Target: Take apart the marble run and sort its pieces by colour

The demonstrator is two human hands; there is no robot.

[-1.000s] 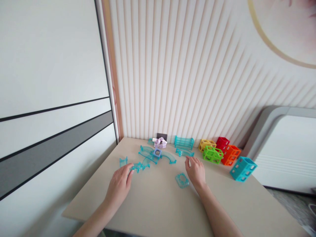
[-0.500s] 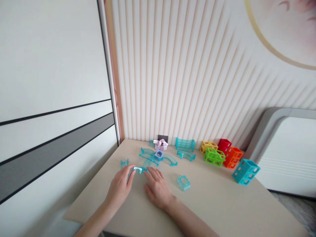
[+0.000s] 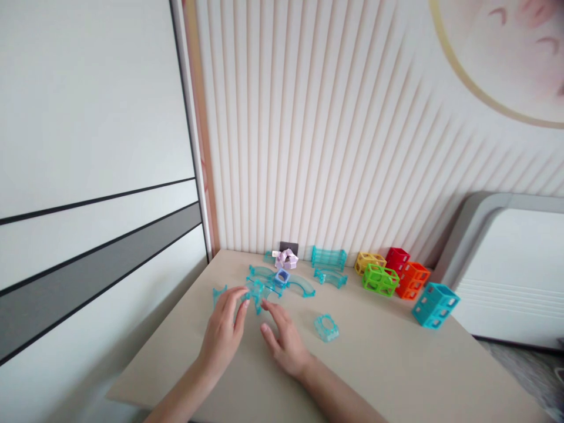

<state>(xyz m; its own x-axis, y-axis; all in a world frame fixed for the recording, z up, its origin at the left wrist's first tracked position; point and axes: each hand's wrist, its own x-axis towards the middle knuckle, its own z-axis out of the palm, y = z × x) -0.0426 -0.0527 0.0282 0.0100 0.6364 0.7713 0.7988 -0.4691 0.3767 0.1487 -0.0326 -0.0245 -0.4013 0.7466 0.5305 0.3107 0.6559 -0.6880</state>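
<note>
My left hand [image 3: 226,332] is raised a little over the beige table [image 3: 388,364], its fingertips pinching a small clear teal track piece [image 3: 256,289]. My right hand [image 3: 284,336] is beside it, fingers spread, tips close to that same piece and holding nothing. Just beyond lie several curved teal track pieces [image 3: 301,285] with a small blue cube [image 3: 282,277] on them. A square teal ring piece [image 3: 326,327] lies to the right of my right hand.
Against the ribbed wall are a lilac block cluster [image 3: 285,258], a stack of teal rails [image 3: 328,257], and yellow [image 3: 369,262], green [image 3: 380,279], red [image 3: 397,257], orange [image 3: 413,279] and teal [image 3: 435,304] frame cubes. A short teal piece [image 3: 218,293] lies at left.
My right hand swung left from the area near the ring piece to beside my left hand. My left hand lifted the small teal piece up and slightly away from me.
</note>
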